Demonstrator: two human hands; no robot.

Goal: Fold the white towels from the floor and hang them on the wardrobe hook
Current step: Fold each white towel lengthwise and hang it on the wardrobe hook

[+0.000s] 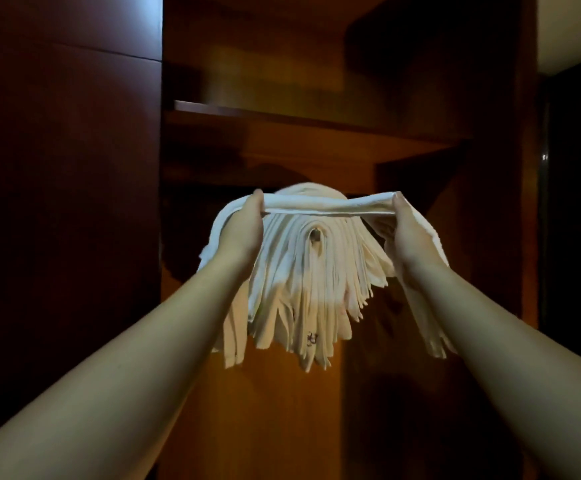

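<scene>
A thick bunch of several folded white towels [303, 289] hangs draped over a small metal hook [315, 234] inside the wooden wardrobe, its layered edges fanning downward. In front of that bunch I hold another folded white towel [327, 206] stretched level between both hands, just above the hook. My left hand [242, 228] grips its left end and my right hand [408, 233] grips its right end. The loose ends of this towel fall behind each hand, the right one hanging lower.
The open wardrobe has a wooden shelf [282, 114] above the hook and a back panel [282, 410] below the towels. A dark closed door [64, 202] stands at the left, and a side wall [490, 237] at the right.
</scene>
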